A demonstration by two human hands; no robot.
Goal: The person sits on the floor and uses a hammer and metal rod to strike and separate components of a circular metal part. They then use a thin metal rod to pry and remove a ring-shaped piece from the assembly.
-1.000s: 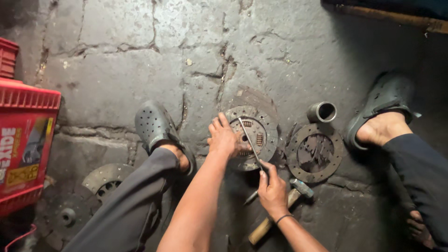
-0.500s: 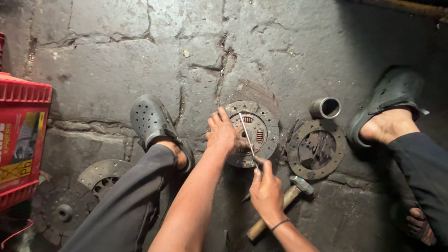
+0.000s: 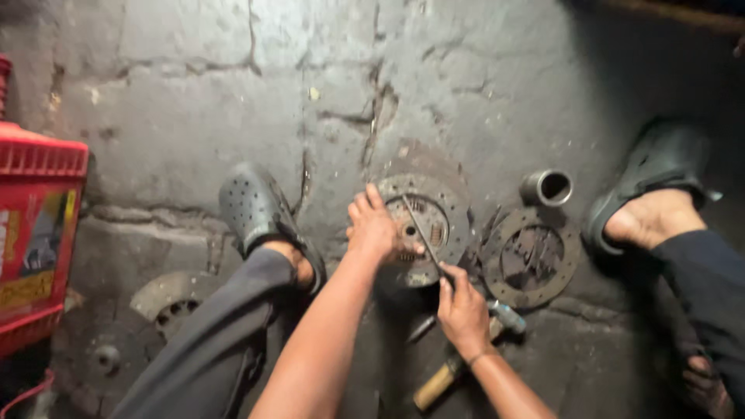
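A round, worn clutch disc (image 3: 448, 208) lies on the cracked concrete floor between my feet. My left hand (image 3: 374, 226) rests on the disc's left side, fingers pressing it down. My right hand (image 3: 462, 309) grips the handle of a thin screwdriver (image 3: 419, 230) whose shaft slants up and left to the disc's hub. A second, darker disc (image 3: 531, 255) lies just to the right, touching the first. A hammer with a wooden handle (image 3: 446, 375) lies on the floor under my right wrist.
A short metal sleeve (image 3: 546, 187) stands behind the darker disc. My clog-shod feet sit at left (image 3: 252, 206) and right (image 3: 660, 167). A red plastic crate (image 3: 35, 233) is at far left. Another disc part (image 3: 167, 299) lies by my left leg.
The view has drifted slightly; my hands stay on the disc, with the right hand and screwdriver shifted a little toward the hub.
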